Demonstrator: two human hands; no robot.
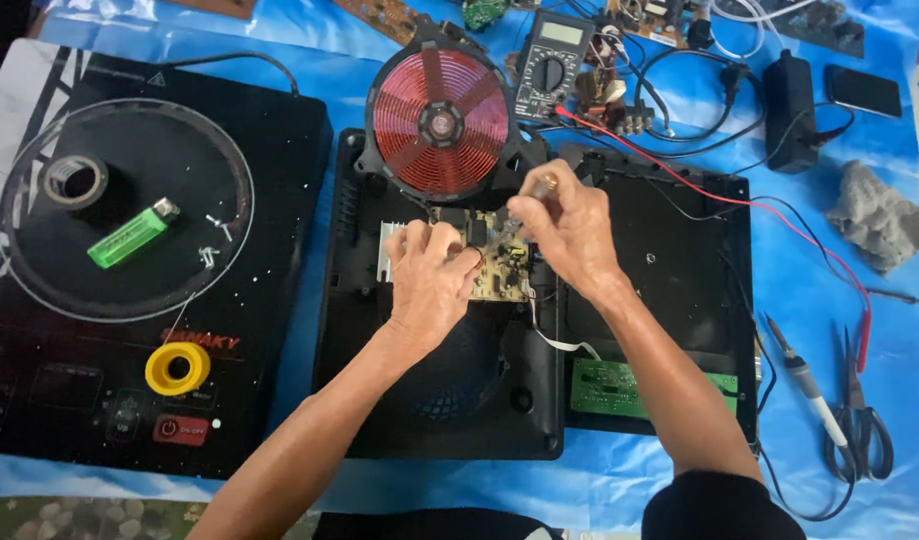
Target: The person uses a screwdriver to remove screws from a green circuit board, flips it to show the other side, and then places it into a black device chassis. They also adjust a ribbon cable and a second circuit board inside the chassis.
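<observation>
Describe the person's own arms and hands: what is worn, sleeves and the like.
Both forearms are bare. The left hand and right hand wear no gloves, and no rings or watch show. Dark clothing shows at the bottom edge, by the right elbow.

Bright, even daylight, soft and diffuse; no hard shadows. Faint shadow just under the fingers (450,250) on the circuit board (500,265). Mild sheen on the glossy black glass top (280,150) far left of the fingers and on the red coil (440,120) just above them. Centre sharp; slight softness and wide-angle stretch toward frame edges. Blue cloth (830,300) on the table slightly oversaturated.
</observation>
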